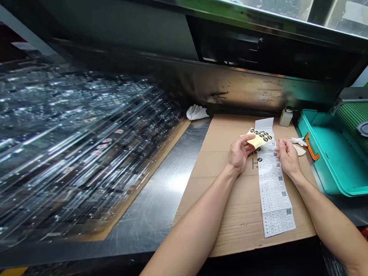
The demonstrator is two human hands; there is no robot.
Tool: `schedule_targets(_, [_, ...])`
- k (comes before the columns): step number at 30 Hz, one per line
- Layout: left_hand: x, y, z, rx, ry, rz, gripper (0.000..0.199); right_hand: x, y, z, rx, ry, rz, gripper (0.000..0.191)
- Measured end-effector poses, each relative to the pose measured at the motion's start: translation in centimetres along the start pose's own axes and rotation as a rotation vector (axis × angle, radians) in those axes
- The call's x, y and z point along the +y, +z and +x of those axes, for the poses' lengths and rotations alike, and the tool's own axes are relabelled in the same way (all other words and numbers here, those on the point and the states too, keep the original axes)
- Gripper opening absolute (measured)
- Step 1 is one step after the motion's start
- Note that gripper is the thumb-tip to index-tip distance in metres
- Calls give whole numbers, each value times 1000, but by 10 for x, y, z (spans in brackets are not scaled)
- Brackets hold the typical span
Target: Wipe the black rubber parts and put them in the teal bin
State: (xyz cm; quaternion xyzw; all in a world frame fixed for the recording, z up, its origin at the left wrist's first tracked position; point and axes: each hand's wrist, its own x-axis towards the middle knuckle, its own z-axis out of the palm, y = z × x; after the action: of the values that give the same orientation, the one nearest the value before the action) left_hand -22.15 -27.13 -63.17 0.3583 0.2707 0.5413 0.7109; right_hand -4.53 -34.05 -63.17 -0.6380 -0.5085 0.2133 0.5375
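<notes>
My left hand [239, 152] grips a pale yellow sticker sheet [255, 142] with several round black stickers, thumb on top. Below the sheet, a long strip of printed labels [276, 199] with QR codes lies on the cardboard [230, 214]. Round black stickers [260, 160] sit on the strip's upper left edge. My right hand [286, 156] is beside the strip's right edge, with thumb and fingertips pressed together. Whatever its fingertips hold, if anything, is too small to make out.
Stacked clear plastic-wrapped pieces [86, 153] fill the left of the metal table [163, 191]. A white crumpled cloth [197, 112] lies at the back. On the right are a small bottle [286, 116], a white glove-like item [299, 142] and a teal bin [327, 172] with an orange handle [312, 147].
</notes>
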Motion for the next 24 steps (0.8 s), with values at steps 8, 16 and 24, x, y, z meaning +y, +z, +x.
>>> schedule_targets(8, [-2,9,-12,-103,27,223,43,-5,3,-3,-142,51,397,80])
schedule_targets(16, [5,9,-11,-41,27,102,56,-8,1,-7,-292,-56,374,55])
schedule_targets(24, [-1,15,-14,-79,-48,19,54,-10,8,-10,-168,-56,397,38])
